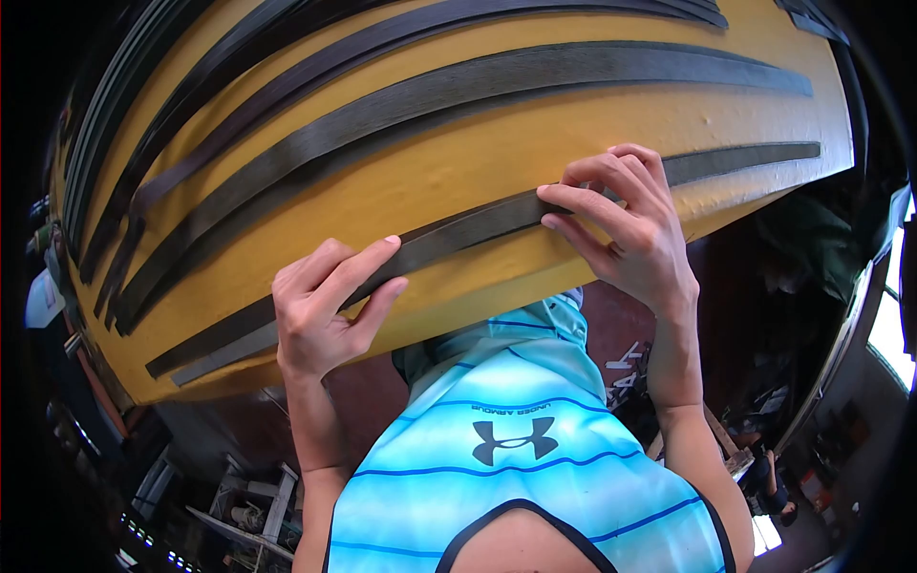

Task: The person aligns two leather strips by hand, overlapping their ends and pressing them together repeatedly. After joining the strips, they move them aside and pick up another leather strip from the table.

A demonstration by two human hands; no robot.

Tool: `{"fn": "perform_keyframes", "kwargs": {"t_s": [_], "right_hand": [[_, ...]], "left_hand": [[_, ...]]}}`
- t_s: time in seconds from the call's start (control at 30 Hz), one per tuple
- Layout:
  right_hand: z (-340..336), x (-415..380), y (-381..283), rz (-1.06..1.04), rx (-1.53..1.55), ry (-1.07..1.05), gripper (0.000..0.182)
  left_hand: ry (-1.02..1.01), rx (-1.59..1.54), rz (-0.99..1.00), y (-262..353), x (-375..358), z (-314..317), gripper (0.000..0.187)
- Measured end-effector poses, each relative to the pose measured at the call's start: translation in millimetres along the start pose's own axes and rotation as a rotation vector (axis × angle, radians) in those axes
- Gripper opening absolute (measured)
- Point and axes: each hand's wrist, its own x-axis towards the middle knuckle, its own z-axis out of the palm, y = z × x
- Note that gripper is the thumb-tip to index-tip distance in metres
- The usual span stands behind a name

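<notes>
Both hands are on a long dark strip [468, 227] that lies along the near edge of the yellow worktop [430, 177]. The left hand [330, 306] grasps it with thumb and forefinger at its two edges, and the right hand [626, 215] has it in a similar pinch farther along; each hand covers a stretch of the strip. One end reaches toward the worktop's near left corner, the other close to its right edge. Beside the first end runs a paler strip [229, 355] (its other end is lost behind the left hand, so its length cannot be told). Farther back lie broad strips [535, 72], overlapped so that their number is hard to make out. Toward the far edge, more dark strips [382, 33] are cut off by the view. The floor beyond the near edge is dim, its clutter [626, 372] unclear.
</notes>
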Motion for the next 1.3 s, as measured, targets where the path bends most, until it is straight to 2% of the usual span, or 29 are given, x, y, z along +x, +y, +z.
{"fn": "perform_keyframes", "kwargs": {"t_s": [0.23, 1.3], "right_hand": [[-2, 3, -2, 0.008, -0.012, -0.013, 0.021], [12, 16, -19, -0.02, 0.022, -0.081, 0.025]], "left_hand": [[-0.049, 0.017, -0.022, 0, -1, -4, 0.043], [-0.047, 0.054, -0.007, 0, 1, -2, 0.042]]}}
